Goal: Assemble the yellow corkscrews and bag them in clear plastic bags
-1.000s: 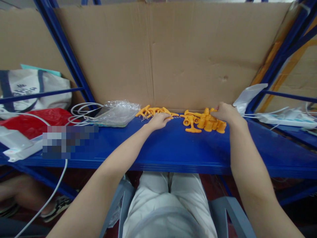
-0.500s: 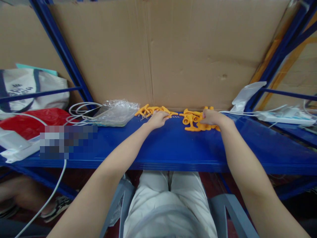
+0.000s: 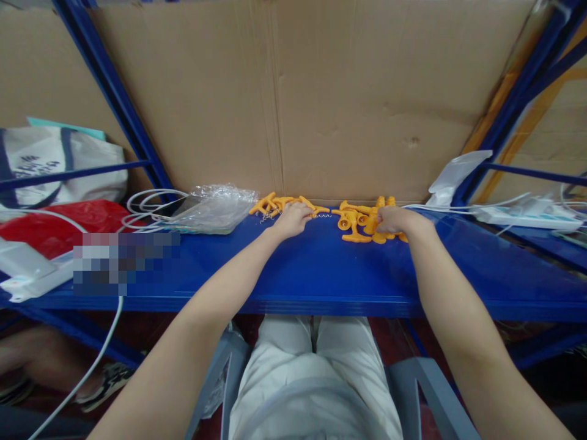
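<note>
Two heaps of small orange plastic parts lie at the back of the blue shelf, against a cardboard sheet. My left hand rests with curled fingers on the left heap of flat T-shaped pieces, beside a few tiny metal springs. My right hand is closed over the right heap of tube-shaped orange parts, covering part of it. What each hand grips is hidden under the fingers.
A clear plastic bag and coiled white cable lie to the left, then a red bag, a white tote and a white device. A white pouch and power strip sit right. Blue uprights frame the shelf.
My right hand moved left from the right end of the tube heap onto its middle and closed there. My left hand stayed on the T-shaped pieces.
</note>
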Motion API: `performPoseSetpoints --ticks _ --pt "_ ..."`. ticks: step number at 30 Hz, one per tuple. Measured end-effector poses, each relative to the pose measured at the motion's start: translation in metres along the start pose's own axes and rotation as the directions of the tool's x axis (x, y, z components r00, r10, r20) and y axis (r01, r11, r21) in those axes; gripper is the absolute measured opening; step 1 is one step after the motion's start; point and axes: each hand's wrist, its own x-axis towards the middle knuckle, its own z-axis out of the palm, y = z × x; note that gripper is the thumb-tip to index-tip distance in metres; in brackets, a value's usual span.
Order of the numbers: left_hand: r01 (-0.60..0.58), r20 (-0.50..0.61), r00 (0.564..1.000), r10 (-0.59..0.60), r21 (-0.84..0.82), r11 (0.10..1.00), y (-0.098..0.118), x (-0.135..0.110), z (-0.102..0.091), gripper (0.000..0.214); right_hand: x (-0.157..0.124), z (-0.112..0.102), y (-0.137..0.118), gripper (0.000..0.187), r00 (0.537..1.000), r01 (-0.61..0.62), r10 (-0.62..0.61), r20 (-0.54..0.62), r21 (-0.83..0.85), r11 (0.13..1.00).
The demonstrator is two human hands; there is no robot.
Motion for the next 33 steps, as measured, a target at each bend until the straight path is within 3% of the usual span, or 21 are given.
performPoseSetpoints --ticks 1,2,6,15,25,33 --pt "-0.005 -0.011 1.0 0.005 0.003 1.0 0.0 0.0 -0.001 0.022 0.0 -0.004 -0.005 0.013 0.993 -0.05 0.057 0.103 -0.063 0.997" --pt "-0.009 -0.024 1.0 0.009 0.007 1.0 0.0 -0.001 -0.001 0.022 -0.001 -0.008 -0.011 0.011 0.989 -0.062 0.075 0.13 -0.102 0.993" --pt "0.006 -0.049 0.999 -0.004 0.031 0.999 0.005 -0.001 -0.006 0.025 -0.009 -0.02 -0.029 0.013 0.984 -0.092 0.111 0.136 -0.144 0.985" --pt "0.141 0.028 0.99 -0.142 0.021 0.99 0.019 -0.001 -0.011 0.034 -0.025 -0.034 -0.049 0.027 0.948 -0.101 0.16 0.277 -0.213 0.972" --pt "0.177 0.055 0.983 -0.176 -0.016 0.984 0.021 -0.002 -0.011 0.039 -0.023 -0.036 -0.051 0.027 0.959 -0.166 0.218 0.182 -0.265 0.95" --pt "0.22 0.104 0.969 -0.225 0.057 0.974 0.012 -0.004 -0.007 0.054 -0.025 -0.036 -0.059 0.037 0.977 -0.209 0.213 -0.012 -0.238 0.949"
